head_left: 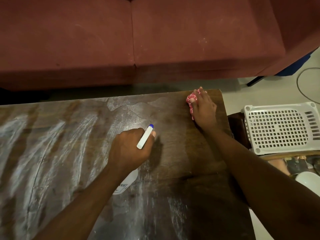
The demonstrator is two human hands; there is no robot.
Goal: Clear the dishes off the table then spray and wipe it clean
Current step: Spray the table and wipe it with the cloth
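A dark wooden table (69,153) fills the lower view, streaked with wet smears on its left and middle. My left hand (129,149) grips a white spray bottle (145,138) with a blue nozzle tip, held over the table's middle; the bottle's body shows under my wrist. My right hand (204,108) presses a bunched red-and-white checked cloth (191,101) flat on the table's far right corner. No dishes are on the table.
A reddish-brown sofa (138,40) runs along the far side of the table. To the right stand a white plastic perforated basket (280,129), a white bowl (308,179) below it, and a cable on the pale floor (301,87).
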